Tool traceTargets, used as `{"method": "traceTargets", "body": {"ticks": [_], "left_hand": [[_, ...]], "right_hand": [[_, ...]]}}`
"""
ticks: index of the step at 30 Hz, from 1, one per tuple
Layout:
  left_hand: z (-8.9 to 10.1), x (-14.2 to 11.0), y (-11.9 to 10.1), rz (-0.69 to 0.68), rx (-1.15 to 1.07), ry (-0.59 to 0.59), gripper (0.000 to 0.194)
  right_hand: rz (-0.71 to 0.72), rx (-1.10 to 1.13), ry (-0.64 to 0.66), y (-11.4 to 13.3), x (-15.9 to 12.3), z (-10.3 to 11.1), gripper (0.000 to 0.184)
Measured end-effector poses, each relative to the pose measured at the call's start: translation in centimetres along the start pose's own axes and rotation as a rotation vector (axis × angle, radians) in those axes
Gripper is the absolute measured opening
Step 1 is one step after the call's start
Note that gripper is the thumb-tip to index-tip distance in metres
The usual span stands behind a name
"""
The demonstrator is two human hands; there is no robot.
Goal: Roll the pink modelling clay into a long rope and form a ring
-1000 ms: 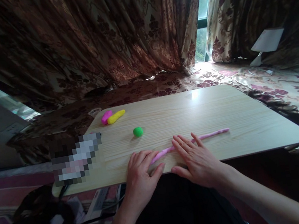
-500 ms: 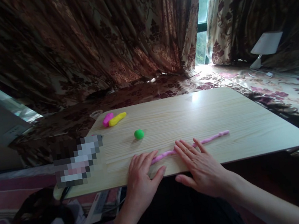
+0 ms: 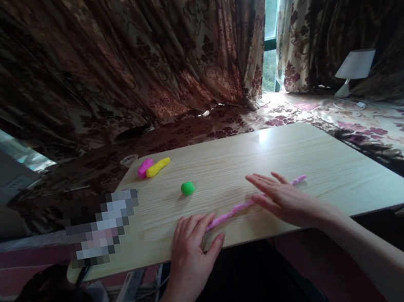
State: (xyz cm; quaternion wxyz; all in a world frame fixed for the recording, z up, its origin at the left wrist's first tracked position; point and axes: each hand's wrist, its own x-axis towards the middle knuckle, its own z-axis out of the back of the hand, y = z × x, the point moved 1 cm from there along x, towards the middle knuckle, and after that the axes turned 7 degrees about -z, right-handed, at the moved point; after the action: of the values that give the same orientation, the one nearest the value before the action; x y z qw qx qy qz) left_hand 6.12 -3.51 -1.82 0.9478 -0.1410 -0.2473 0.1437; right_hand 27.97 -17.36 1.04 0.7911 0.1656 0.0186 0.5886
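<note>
A long, thin pink roll of modelling clay lies slantwise near the front of the wooden table. Its surface is a little lumpy. My left hand rests over its left end with fingers outstretched, hiding that tip. Across the right part of the roll is my right hand, fingers stretched and palm down; whether it presses or hovers I cannot tell. The roll's right tip shows beyond that hand. Behind the hands sits a green clay ball.
At the table's back left, a yellow clay piece lies against a magenta one. A blurred-out flat object is at the left edge. Patterned curtains hang behind, and a white lamp stands at the far right.
My right hand has shifted right along the pink roll and turned, its fingers now pointing more leftward. My left hand stays on the left end. The view has tilted slightly up.
</note>
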Motion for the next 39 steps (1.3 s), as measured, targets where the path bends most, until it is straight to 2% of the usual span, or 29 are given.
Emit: {"method": "traceTargets", "body": {"ticks": [4,6,8,13,17,20,22,25,29,33,39], "left_hand": [[0.1,0.0,0.0,0.011,-0.039,-0.011,0.032],[0.3,0.3,-0.1,0.003,-0.061,-0.012,0.026],[0.6,0.7,-0.1,-0.018,-0.05,-0.013,0.02],[1.6,1.8,0.7,-0.077,0.091,-0.099,0.018],[1.6,2.3,0.3,-0.066,0.16,-0.018,0.021],[1.0,2.8,-1.9,-0.082,0.188,-0.03,0.028],[0.1,3.1,-3.7,-0.122,0.182,0.022,0.034],[-1.6,3.2,-5.4,-0.115,0.203,0.107,0.042],[-2.8,3.0,-5.6,-0.09,0.255,0.157,0.047],[-2.8,3.1,-5.3,-0.095,0.288,0.158,0.049],[-2.8,1.7,-6.1,-0.113,0.308,0.168,0.055]], "right_hand": [[-0.119,-0.093,-0.112,-5.4,-3.0,0.4,0.039],[-0.108,-0.081,-0.17,-6.8,-4.2,0.1,0.033],[-0.09,-0.044,-0.21,-7.1,-4.6,0.0,0.026],[-0.087,-0.004,-0.279,-5.9,-4.4,1.0,0.018],[-0.05,-0.031,-0.227,-5.5,-4.7,1.0,0.018],[-0.057,-0.022,-0.264,-4.6,-4.7,0.6,0.024],[-0.053,0.001,-0.297,-3.4,-4.4,0.3,0.027],[-0.008,0.019,-0.249,-1.5,-3.7,-0.6,0.029],[0.019,-0.006,-0.203,-0.2,-3.5,-1.7,0.029],[-0.008,-0.052,-0.231,-0.2,-3.8,-2.0,0.031],[0.016,-0.075,-0.241,-0.2,-3.9,-2.1,0.034]]}}
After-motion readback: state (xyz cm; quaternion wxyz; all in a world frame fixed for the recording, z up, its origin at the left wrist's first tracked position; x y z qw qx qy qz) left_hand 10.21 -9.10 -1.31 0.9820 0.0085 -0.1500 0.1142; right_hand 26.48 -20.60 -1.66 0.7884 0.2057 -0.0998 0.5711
